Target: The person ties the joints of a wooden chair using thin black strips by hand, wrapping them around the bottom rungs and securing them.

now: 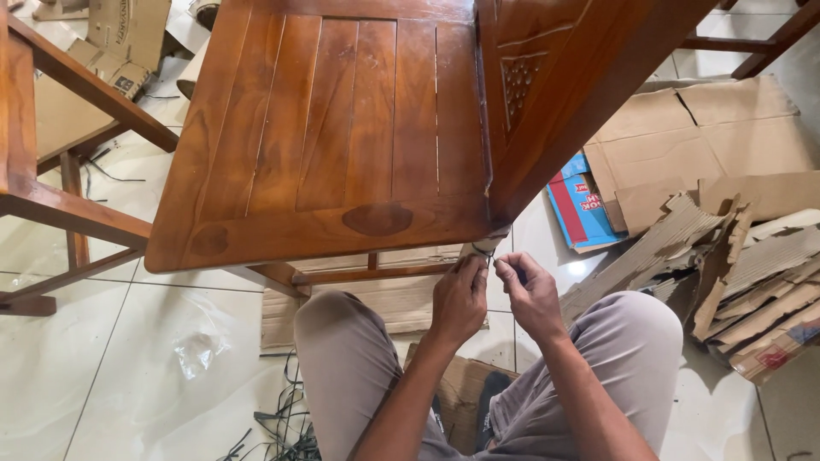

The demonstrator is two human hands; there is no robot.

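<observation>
Both hands' fingers pinch the wrapping under the chair corner

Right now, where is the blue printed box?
In the head view the blue printed box lies on the tiled floor right of centre, under flattened cardboard, just right of the wooden chair and above the right hand.

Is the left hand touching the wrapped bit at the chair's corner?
Touching. The head view shows the left hand with its fingertips pinching the pale wrapping under the wooden chair corner.
</observation>
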